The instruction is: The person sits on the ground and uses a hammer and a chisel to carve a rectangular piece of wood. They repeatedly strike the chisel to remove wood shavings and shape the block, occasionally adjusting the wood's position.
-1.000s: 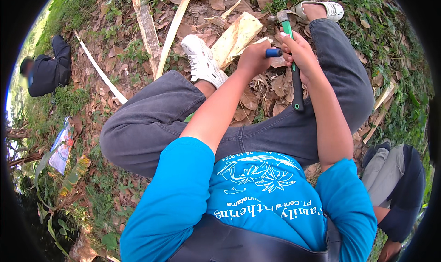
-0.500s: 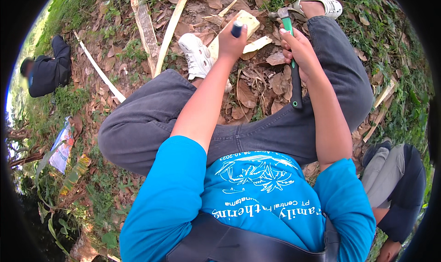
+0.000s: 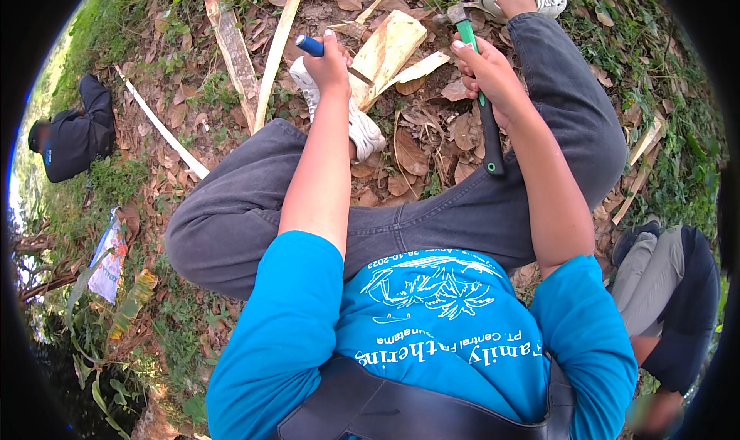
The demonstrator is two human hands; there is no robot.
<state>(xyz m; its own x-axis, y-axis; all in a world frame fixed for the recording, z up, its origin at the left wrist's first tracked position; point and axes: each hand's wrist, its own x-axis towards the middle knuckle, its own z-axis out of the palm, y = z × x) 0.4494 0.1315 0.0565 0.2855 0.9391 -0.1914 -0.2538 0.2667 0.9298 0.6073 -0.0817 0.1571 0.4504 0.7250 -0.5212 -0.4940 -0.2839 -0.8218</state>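
Note:
My left hand [image 3: 331, 68] is closed around a chisel [image 3: 310, 45] with a blue handle, tilted so that the handle's end points left. Its dark blade [image 3: 360, 75] shows on the other side of the hand, against a pale, split piece of wood [image 3: 391, 45] on the ground. My right hand [image 3: 489, 76] grips a hammer [image 3: 493, 151] by its green and black handle. The steel hammer head [image 3: 459, 13] points away from me, right of the wood and apart from it. A loose pale splinter [image 3: 420, 70] lies against the wood's right side.
Dry leaves [image 3: 412, 153] cover the ground between my bent legs. Long wood strips [image 3: 279, 50] and a bark-edged plank [image 3: 231, 50] lie to the left. One person [image 3: 77, 135] sits far left, another [image 3: 671, 301] at the right. A printed sack [image 3: 108, 259] lies left.
My left hand has moved left and turned the chisel from nearly upright to sideways, uncovering its blade and more of the wood. The hammer has shifted slightly left and away from me.

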